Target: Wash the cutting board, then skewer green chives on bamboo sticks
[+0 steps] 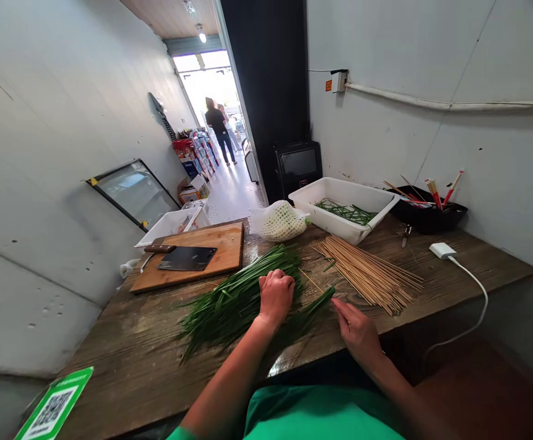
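Observation:
A large pile of long green chives [230,299] lies across the middle of the wooden table. My left hand [276,297] rests on the pile's right side, its fingers curled down into the leaves. To the right, my right hand [357,327] pinches the end of a smaller bunch of chives [315,310] near the table's front edge. A thin bamboo skewer [311,280] slants towards that bunch's end; whether it passes through the leaves I cannot tell. Loose bamboo skewers [370,275] lie spread just beyond my right hand.
A cleaver [187,258] lies on a wooden cutting board [230,244] at left. Behind are a netted bag [282,223] and a white tub [344,190] holding cut chives. A black bowl [425,214] and white charger [442,250] stand right. Two people [219,128] stand near the doorway.

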The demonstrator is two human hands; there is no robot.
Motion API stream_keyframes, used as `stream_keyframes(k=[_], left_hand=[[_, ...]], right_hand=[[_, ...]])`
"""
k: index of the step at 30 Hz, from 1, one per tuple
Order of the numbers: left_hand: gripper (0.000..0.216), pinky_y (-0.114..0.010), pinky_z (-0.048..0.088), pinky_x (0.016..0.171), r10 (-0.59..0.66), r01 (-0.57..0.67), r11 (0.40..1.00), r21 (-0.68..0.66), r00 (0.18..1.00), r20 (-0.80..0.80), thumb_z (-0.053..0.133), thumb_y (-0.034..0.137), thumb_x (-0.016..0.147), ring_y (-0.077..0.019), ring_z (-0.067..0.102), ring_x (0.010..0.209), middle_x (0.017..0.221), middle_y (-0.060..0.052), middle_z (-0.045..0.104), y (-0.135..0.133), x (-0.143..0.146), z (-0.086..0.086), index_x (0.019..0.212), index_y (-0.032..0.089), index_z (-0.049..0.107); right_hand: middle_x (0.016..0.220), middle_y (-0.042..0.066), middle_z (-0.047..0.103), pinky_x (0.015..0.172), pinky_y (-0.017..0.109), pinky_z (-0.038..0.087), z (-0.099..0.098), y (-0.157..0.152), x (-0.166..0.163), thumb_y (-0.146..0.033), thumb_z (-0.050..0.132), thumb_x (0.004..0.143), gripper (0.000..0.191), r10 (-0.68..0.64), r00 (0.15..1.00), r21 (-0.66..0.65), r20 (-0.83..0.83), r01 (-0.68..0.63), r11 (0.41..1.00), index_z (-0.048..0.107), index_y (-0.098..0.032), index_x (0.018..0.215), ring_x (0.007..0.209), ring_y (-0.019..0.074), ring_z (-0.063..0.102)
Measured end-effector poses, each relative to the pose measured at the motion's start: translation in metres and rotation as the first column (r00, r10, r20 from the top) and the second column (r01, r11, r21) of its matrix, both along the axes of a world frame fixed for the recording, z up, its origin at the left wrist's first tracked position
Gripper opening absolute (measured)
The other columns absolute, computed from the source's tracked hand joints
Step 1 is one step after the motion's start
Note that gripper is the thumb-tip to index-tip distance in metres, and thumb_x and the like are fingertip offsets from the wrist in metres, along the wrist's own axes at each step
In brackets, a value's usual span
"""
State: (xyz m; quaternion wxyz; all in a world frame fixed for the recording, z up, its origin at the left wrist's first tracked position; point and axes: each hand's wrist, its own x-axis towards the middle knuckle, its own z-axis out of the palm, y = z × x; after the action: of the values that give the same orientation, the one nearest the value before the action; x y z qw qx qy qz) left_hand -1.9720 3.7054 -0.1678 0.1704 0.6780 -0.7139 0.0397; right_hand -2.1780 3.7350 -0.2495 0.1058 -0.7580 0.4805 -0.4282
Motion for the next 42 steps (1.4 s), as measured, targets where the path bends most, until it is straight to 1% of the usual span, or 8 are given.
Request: stream_keyframes(k=[4,14,18,22,26,33,39,42], left_hand=[[0.016,-0.037,0.035,0.083,-0.030,0.025,0.998,-0.064,0.997,-0.077,0.050,0.021,0.090,-0.0218,0.059,0.091,0.089,-0.005,0.068,-0.001,0.000,0.001,0.086,0.019,0.065],[0.017,-0.034,0.042,0.079,-0.066,0.071,0.995,-0.071,0.995,0.073,0.053,0.021,0.091,-0.0225,0.063,0.090,0.092,-0.007,0.070,-0.010,0.008,-0.006,0.103,0.017,0.064],[0.010,-0.031,0.046,0.077,-0.077,0.088,0.990,-0.107,0.992,0.104,0.059,0.021,0.088,-0.0210,0.064,0.086,0.090,-0.006,0.071,-0.010,0.010,-0.009,0.096,0.017,0.064],[0.005,-0.032,0.048,0.073,-0.097,0.137,0.961,-0.242,0.981,0.171,0.060,0.020,0.087,-0.0207,0.065,0.079,0.083,-0.004,0.071,-0.008,0.012,-0.009,0.090,0.017,0.063],[0.007,-0.033,0.050,0.069,-0.109,0.191,0.853,-0.486,0.975,0.191,0.057,0.018,0.089,-0.0200,0.065,0.072,0.080,-0.005,0.072,-0.008,0.014,-0.004,0.092,0.015,0.062],[0.020,-0.030,0.053,0.077,-0.277,0.240,0.588,-0.773,0.957,0.086,0.062,0.011,0.085,-0.0159,0.068,0.078,0.088,-0.007,0.073,0.006,0.009,0.029,0.105,0.014,0.061],[0.017,-0.023,0.053,0.075,-0.244,0.089,0.575,-0.813,0.968,-0.066,0.063,0.012,0.085,-0.0120,0.068,0.077,0.086,-0.003,0.074,0.041,0.008,0.081,0.101,0.017,0.064],[0.012,-0.023,0.051,0.070,-0.157,0.079,0.663,-0.745,0.987,-0.034,0.060,0.018,0.088,-0.0136,0.069,0.073,0.085,-0.004,0.074,0.042,0.009,0.088,0.098,0.017,0.066]], right_hand=[[0.103,0.007,0.073,0.077,0.029,0.059,0.000,0.000,0.000,-0.020,0.039,0.095,0.034,0.003,1.000,0.003,0.009,-0.003,1.000,0.067,-0.019,0.115,0.088,0.0184,0.070],[0.103,0.007,0.072,0.075,0.026,0.059,0.003,0.002,0.000,-0.022,0.039,0.096,0.034,-0.003,1.000,-0.011,-0.007,0.003,1.000,0.067,-0.018,0.116,0.089,0.0181,0.070],[0.101,0.008,0.073,0.072,0.026,0.059,0.005,0.002,-0.001,-0.022,0.038,0.096,0.034,0.003,1.000,-0.035,-0.022,-0.004,0.999,0.067,-0.015,0.115,0.087,0.0188,0.071],[0.099,0.008,0.073,0.071,0.027,0.059,0.006,0.002,-0.001,-0.020,0.039,0.096,0.034,0.006,1.000,-0.062,-0.009,-0.007,0.998,0.067,-0.015,0.114,0.086,0.0191,0.071],[0.100,0.008,0.073,0.072,0.028,0.059,0.004,0.003,-0.002,-0.020,0.040,0.096,0.033,0.020,0.999,-0.079,0.043,-0.016,0.997,0.066,-0.016,0.115,0.086,0.0191,0.071],[0.102,0.009,0.073,0.076,0.029,0.059,0.010,-0.001,-0.008,-0.024,0.044,0.095,0.030,0.051,0.986,-0.085,0.159,-0.037,0.996,0.068,-0.017,0.112,0.090,0.0190,0.070],[0.101,0.009,0.073,0.078,0.030,0.059,0.026,-0.014,-0.005,-0.026,0.045,0.095,0.030,0.070,0.979,-0.084,0.194,-0.054,0.995,0.069,-0.017,0.110,0.091,0.0201,0.070],[0.102,0.009,0.073,0.079,0.031,0.059,0.023,-0.013,-0.001,-0.028,0.046,0.094,0.030,0.084,0.972,-0.058,0.219,-0.073,0.996,0.070,-0.018,0.108,0.092,0.0203,0.070]])
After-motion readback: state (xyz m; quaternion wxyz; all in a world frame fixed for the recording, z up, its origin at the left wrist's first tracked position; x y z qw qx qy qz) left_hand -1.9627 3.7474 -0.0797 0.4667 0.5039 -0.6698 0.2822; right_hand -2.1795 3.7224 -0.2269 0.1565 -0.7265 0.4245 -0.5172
